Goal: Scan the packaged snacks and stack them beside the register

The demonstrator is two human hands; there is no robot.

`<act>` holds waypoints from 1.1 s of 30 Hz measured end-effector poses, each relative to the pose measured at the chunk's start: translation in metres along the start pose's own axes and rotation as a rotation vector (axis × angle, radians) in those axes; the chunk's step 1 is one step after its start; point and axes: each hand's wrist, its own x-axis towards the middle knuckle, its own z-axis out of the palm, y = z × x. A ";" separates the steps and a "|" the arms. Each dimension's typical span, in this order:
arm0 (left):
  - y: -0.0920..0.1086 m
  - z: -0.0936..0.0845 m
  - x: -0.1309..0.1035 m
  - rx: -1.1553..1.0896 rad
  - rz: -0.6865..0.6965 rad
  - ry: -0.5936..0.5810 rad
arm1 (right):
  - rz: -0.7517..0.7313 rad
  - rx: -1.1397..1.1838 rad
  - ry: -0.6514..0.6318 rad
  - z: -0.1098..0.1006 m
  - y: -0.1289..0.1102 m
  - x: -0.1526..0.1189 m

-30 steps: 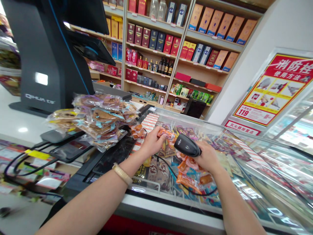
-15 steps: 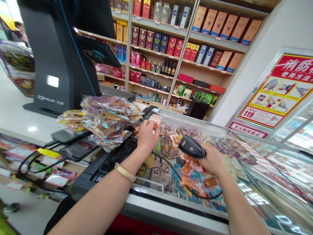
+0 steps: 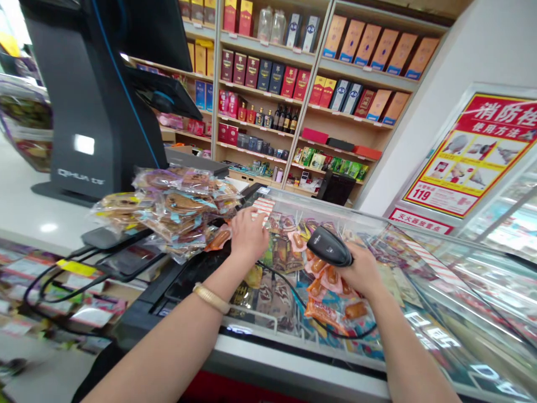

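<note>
My right hand (image 3: 364, 270) is wrapped round a black barcode scanner (image 3: 329, 246), held over the glass-topped case (image 3: 251, 327) with its head pointing left. Under and beside it lie several pink- and orange-wrapped sausage packets (image 3: 329, 280). My left hand (image 3: 250, 234), with a gold bracelet on the wrist, reaches to the case's left side; its fingers look loosely stretched out, their tips partly hidden. An orange sausage packet (image 3: 218, 238) lies just left of that hand, against a heap of clear-wrapped brown snacks (image 3: 184, 204). A black cable (image 3: 289, 285) loops across the glass.
A large dark checkout terminal (image 3: 96, 112) stands on the white counter (image 3: 20, 196) at left. Cables and a dark flat device (image 3: 132, 260) sit at the counter edge. Shelves of boxed bottles (image 3: 268, 78) fill the back, and a red-and-yellow sign (image 3: 470, 154) hangs at right.
My left hand has shifted slightly left and down, and the orange packet beside it now shows more fully. The scanner stays in my right hand, nearly still. The view has moved slightly.
</note>
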 end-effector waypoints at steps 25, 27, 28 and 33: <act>0.029 0.038 -0.007 -0.442 0.112 -0.409 | -0.003 0.068 0.021 0.001 0.000 0.001; 0.022 0.040 -0.002 -0.587 0.009 -0.340 | 0.000 0.067 0.016 0.001 0.000 0.001; 0.019 0.041 0.000 -0.642 -0.039 -0.314 | -0.001 0.062 0.011 0.001 0.000 0.001; 0.016 0.035 0.010 -0.753 -0.106 -0.231 | -0.023 0.020 -0.032 0.002 0.000 0.000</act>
